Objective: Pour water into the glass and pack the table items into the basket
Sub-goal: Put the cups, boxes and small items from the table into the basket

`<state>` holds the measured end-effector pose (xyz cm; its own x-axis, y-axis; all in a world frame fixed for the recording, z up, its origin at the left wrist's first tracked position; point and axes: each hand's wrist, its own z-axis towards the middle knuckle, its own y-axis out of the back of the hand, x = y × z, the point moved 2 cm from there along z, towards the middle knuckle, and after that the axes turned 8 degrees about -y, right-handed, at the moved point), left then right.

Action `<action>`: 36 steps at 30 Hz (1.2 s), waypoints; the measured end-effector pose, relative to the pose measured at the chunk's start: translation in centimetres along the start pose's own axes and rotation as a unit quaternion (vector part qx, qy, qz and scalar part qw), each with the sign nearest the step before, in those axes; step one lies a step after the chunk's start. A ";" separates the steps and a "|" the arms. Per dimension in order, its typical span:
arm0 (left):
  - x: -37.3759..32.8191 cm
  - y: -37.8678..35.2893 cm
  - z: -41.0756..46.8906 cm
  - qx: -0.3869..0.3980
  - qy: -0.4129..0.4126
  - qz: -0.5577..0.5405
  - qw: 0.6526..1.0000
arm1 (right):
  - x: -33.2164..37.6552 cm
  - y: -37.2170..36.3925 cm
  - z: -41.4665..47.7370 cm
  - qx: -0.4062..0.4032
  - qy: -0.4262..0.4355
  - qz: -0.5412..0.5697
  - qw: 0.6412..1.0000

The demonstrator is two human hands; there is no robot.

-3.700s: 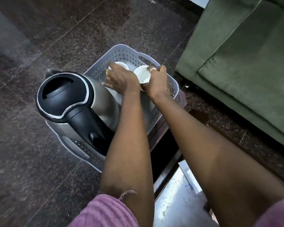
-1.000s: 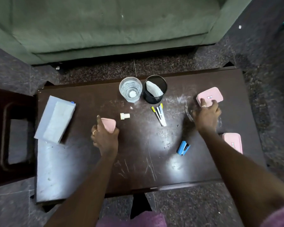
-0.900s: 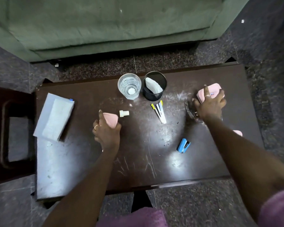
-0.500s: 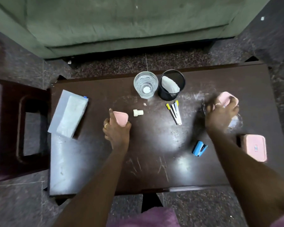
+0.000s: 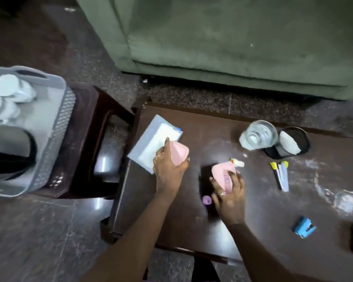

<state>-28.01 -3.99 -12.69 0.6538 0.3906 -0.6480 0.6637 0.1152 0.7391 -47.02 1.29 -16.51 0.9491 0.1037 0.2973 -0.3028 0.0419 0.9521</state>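
Beside the green sofa [image 5: 243, 37], the dark bench [image 5: 263, 210] was mid-packing: each hand's grip clamped a pink case, left hand [image 5: 168, 169] and right hand [image 5: 228, 198], which next needed carrying left to the grey basket [image 5: 55, 127], the filled glass [image 5: 258, 135] standing behind.

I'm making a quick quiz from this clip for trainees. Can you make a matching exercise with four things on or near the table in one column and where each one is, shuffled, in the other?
Things
1. clear drinking glass of water
2. small blue stapler
3. pink rounded case with a label
4. grey perforated plastic basket

Places
A. on the dark stool left of the table
B. under the fingers of the right hand
C. beside the black mesh pen cup
D. near the table's front right corner

Pairs: 1-C, 2-D, 3-B, 4-A
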 end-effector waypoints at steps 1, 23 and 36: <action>0.5 1.7 0.8 -0.014 -0.006 -0.008 1.000 | 2.0 -0.2 1.1 -0.007 0.024 0.008 1.000; 19.5 28.0 21.8 -0.138 0.207 0.072 0.966 | 47.2 -4.2 23.2 0.164 0.187 0.095 0.964; 20.6 28.0 23.9 -0.104 0.230 0.089 0.963 | 48.6 -8.8 25.6 0.215 0.278 -0.154 0.923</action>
<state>12.70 -14.51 -9.78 0.4882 0.7793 -0.3928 0.4370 0.1713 0.8830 4.01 -19.50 -8.59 0.7570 0.6523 0.0385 0.1510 -0.2319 0.9609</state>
